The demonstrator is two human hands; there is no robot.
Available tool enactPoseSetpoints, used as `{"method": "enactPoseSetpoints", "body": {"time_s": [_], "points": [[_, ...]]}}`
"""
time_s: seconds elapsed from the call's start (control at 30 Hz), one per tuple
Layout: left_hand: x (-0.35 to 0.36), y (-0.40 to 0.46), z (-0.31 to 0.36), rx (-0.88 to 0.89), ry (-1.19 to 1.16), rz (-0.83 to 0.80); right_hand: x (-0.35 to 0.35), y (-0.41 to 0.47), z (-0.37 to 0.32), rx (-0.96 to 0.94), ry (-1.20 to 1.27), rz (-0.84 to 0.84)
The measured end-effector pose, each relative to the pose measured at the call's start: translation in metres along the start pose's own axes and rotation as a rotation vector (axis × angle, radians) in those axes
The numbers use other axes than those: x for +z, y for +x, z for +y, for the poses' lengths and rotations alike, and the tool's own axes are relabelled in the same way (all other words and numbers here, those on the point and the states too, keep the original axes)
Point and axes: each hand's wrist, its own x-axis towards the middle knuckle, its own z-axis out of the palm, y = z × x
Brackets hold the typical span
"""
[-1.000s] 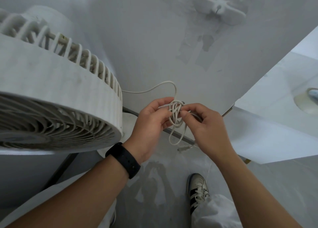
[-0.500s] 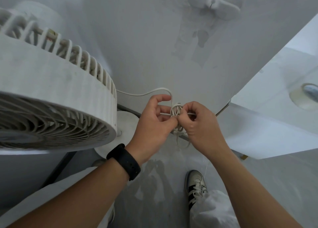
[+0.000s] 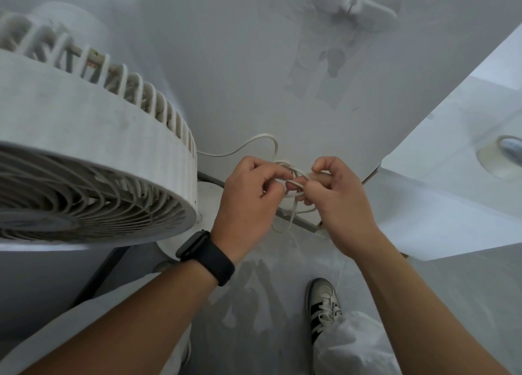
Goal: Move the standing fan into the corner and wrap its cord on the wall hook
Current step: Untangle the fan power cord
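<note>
The white standing fan [image 3: 84,154] fills the left side, its round head close to my face and its base on the floor by the wall. Its pale cord [image 3: 248,145] runs from behind the head to a small coil of loops [image 3: 293,196] held between my hands. My left hand [image 3: 248,202], with a black watch on the wrist, pinches the coil's left side. My right hand [image 3: 339,199] grips the loops on the right, with one strand over a finger. A loop hangs below. The white wall hook [image 3: 353,4] is high on the wall above, with nothing on it.
A white counter with a sink [image 3: 502,159] juts in from the right, its corner near my right forearm. A dark skirting strip [image 3: 302,222] runs along the wall's foot. My shoe [image 3: 324,306] stands on the grey floor below.
My hands have drawn slightly apart and the tight bundle has loosened into wider loops. The view has shifted a little, with the hook staying at the top.
</note>
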Motion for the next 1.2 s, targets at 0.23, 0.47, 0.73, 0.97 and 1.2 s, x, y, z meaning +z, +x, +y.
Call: {"method": "enactPoseSetpoints", "body": {"time_s": [0.23, 0.47, 0.73, 0.97, 1.2], "points": [[0.000, -0.002, -0.001, 0.001, 0.001, -0.003, -0.013, 0.005, -0.003, -0.006, -0.041, -0.093], [0.006, -0.002, -0.005, 0.035, -0.026, 0.049, -0.008, 0.001, -0.003, -0.070, -0.120, -0.048], [0.019, -0.006, -0.013, -0.175, -0.231, 0.016, -0.005, 0.002, -0.004, -0.058, -0.128, -0.058], [0.018, -0.002, -0.006, -0.430, -0.639, -0.075, -0.009, 0.006, 0.004, -0.056, -0.087, -0.029], [0.013, 0.000, -0.011, -0.027, -0.093, 0.000, -0.012, 0.006, 0.005, -0.102, -0.185, -0.128]]}}
